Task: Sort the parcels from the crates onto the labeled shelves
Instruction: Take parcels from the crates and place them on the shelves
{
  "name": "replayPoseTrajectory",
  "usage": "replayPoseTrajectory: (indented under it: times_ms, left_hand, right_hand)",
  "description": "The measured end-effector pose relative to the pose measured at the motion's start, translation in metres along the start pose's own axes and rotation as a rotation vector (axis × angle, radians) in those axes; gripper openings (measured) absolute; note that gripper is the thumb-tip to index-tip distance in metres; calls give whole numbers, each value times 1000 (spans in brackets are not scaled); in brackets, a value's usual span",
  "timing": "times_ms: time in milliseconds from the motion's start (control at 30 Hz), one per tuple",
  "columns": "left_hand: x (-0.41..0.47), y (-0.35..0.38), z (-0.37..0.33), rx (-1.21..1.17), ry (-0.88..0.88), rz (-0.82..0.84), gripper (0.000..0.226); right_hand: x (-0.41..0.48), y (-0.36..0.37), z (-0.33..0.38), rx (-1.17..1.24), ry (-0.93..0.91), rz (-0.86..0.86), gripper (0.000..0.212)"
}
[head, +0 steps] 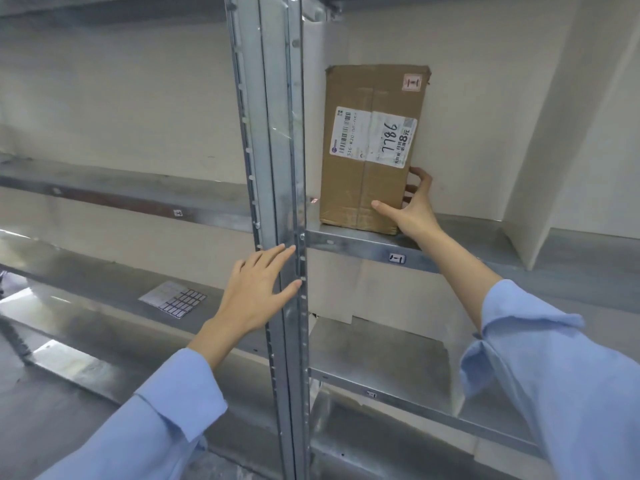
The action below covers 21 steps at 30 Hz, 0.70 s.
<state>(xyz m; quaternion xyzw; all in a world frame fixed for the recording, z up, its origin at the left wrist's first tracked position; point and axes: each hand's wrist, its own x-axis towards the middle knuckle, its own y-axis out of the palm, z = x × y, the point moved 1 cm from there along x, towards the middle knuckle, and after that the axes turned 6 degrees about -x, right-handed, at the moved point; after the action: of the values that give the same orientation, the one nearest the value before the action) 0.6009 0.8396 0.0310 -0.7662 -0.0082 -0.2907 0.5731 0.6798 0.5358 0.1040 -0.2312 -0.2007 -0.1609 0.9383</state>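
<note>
A brown cardboard parcel (360, 188) stands on end on the metal shelf (349, 242) right of the upright post. It carries a white shipping label with "7786" handwritten on it. My right hand (412, 209) grips the parcel's lower right corner, thumb across the front face and fingers round the right side. My left hand (258, 292) lies flat with straight fingers against the steel post (280, 168). A small tag (397, 259) sits on the front edge of the parcel's shelf.
A sheet of small stickers (173, 299) lies on the left lower shelf. Another tagged shelf (372, 386) runs below the parcel's. A white cardboard divider (540, 188) stands at the right, and further metal shelves extend to the left.
</note>
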Motion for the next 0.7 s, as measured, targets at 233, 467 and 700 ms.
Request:
replayPoseTrajectory:
  times_ms: [233, 467, 700]
  left_hand:
    - [-10, -5, 5, -48, 36, 0, 72]
    - [-19, -5, -2, -82, 99, 13, 71]
    - [-5, 8, -71, -137, 201, 20, 76]
  right_hand:
    - [-8, 7, 8, -53, 28, -12, 99]
    - [-56, -5, 21, -342, 22, -179, 80]
    - [-123, -63, 28, -953, -23, -136, 66]
